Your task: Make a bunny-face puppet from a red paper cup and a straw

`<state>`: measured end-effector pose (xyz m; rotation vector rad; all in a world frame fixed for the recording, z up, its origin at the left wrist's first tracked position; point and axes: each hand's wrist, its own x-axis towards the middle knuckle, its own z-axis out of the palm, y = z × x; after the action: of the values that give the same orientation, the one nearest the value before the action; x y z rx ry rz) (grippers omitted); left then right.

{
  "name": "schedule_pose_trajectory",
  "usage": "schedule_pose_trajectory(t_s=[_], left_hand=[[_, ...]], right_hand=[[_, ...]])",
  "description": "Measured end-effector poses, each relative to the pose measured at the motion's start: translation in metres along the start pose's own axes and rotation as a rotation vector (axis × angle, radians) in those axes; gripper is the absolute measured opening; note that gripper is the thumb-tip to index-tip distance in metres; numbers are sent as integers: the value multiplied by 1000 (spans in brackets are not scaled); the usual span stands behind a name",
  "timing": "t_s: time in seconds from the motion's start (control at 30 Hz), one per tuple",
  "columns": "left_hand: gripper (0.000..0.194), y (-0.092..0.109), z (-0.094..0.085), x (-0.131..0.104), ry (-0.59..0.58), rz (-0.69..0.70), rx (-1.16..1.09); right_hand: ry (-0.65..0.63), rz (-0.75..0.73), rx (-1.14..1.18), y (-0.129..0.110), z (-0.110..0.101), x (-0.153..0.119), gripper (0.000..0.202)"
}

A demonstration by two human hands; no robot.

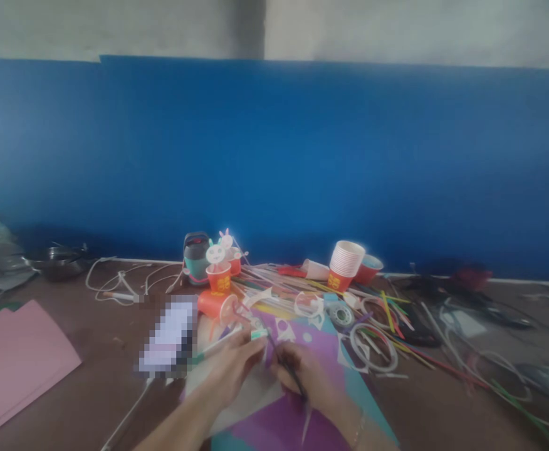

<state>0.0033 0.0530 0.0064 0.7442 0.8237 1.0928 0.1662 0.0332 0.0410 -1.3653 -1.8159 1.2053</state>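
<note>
Left hand (237, 360) pinching a small green-and-white piece (258, 334), right hand (303, 369) closed around a dark slender tool (295, 378).
The tool's far end reaches just beside the piece, between the hands; purple paper (269, 429) lies beneath them, a tipped red cup (212, 305) just beyond the left hand, a tape roll (341, 315) beyond the right, stacked paper cups (347, 260) farther out.

I see a dark brown table (109, 351). On its left part lie pink sheets (25, 369), and behind them stands a metal bowl (61, 268). A pixelated device (171, 335) with a white cable (126, 413) lies to the left of purple and turquoise sheets (269, 429). Farther back are thin coloured sticks (274, 279) and a stack of paper cups (345, 266).
</note>
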Motion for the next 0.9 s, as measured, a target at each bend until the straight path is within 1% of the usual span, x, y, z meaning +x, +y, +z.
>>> schedule_pose_trajectory(t_s=[0.17, 0.33, 0.43, 0.53, 0.73, 0.83, 0.9], left_hand=[[22, 0, 0, 1, 46, 15, 19], [25, -1, 0, 0, 60, 17, 6], [27, -1, 0, 0, 86, 22, 0], [27, 0, 0, 1, 79, 29, -9], [27, 1, 2, 0, 82, 30, -23], [26, 1, 3, 0, 58, 43, -22], [25, 2, 3, 0, 62, 52, -9]], right_hand=[[-24, 16, 4, -2, -1, -1, 18], [-50, 37, 65, 8, 4, 2, 21], [-45, 10, 101, 14, 7, 4, 22], [-40, 2, 131, 14, 7, 4, 24], [-68, 48, 141, 8, 5, 2, 25], [-63, 44, 143, 13, 6, 3, 24], [-63, 45, 151, 17, 9, 5, 23]])
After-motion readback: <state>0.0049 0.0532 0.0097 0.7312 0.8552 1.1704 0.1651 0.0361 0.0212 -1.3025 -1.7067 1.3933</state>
